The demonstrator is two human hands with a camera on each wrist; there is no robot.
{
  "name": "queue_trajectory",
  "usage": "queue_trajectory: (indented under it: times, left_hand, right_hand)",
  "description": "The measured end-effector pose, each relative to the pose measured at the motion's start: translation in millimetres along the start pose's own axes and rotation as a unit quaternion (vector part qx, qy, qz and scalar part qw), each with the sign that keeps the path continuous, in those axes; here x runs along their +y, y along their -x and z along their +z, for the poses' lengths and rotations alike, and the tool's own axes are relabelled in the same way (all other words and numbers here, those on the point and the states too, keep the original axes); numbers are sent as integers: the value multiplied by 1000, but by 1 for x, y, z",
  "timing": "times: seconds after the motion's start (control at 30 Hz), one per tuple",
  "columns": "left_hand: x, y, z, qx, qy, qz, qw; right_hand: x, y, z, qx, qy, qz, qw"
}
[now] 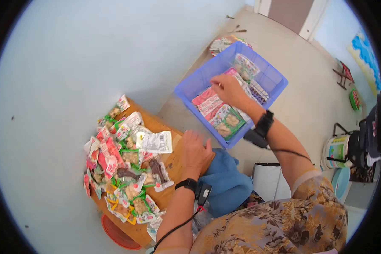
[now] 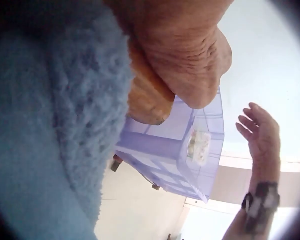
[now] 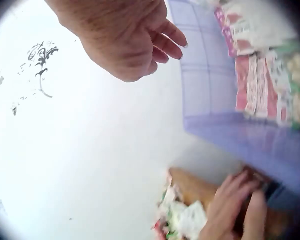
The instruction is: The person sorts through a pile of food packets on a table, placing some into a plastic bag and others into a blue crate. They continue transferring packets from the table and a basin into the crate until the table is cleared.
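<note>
Resting my left hand [image 1: 194,150] at the bare edge of the wooden table [image 1: 154,122], its fingers loose and gripping nothing, seems to steady me as I lean out. My right hand [image 1: 230,91] hangs over the blue crate [image 1: 199,80], fingers softly bent, grasp released. Loose food packets [image 1: 132,157] are heaped on the table, while the crate's packets [image 1: 228,122] overlap in flatter rows, which I think saves room. The crate sits near the table, probably to keep my reach short.
</note>
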State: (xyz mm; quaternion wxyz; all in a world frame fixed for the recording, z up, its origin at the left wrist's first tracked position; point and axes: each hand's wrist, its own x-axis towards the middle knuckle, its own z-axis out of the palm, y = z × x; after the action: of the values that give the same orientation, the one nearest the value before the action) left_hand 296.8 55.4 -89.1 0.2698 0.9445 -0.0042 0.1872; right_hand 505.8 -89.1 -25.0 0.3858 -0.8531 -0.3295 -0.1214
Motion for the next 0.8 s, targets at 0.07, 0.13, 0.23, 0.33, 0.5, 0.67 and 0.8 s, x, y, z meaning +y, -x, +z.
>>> queue_trajectory:
  times: [0.07,0.13,0.23,0.33,0.5,0.67,0.8]
  left_hand:
    - [-6,1,0,-1,-12,13,1000]
    - [-4,6,-7,-6,-24,11,1000]
    - [13,34,-27,15,100,-34,994]
    - [56,74,-102,26,165,-49,985]
    - [62,211,-204,164,112,-115,973]
    - [45,404,-298,383,129,-462,789]
    - [70,534,-325,548,79,-591,586]
  right_hand:
    - [-59,22,-8,-22,-63,-27,997]
    - [-110,43,-17,-93,-158,5,983]
    - [-144,76,-20,-138,-210,6,968]
    - [-164,105,-24,-175,-252,11,952]
    - [-209,143,-23,-313,-322,72,891]
    - [-242,166,-6,-394,-329,73,855]
    - [-258,169,5,-433,-312,53,844]
